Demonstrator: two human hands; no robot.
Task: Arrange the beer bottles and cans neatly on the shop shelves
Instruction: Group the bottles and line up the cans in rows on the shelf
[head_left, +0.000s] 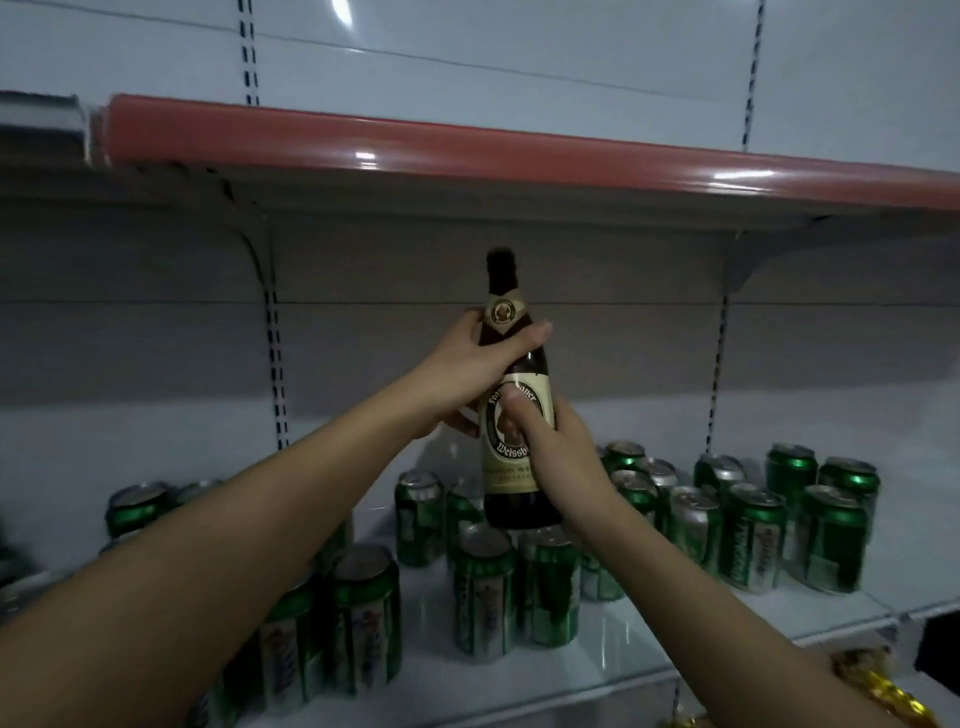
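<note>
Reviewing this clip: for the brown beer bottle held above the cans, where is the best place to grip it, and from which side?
Grip the beer bottle around its straight labelled body, coming from the open front. It stands upright, and green cans crowd below it, so its base is hard to reach. The right hand already holds the body there, while the left hand steadies the narrowing shoulder, a less secure spot alone.

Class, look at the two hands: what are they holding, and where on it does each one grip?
Both hold one brown beer bottle, upright above the green cans. The left hand grips its shoulder; the right hand grips the labelled body.
</note>
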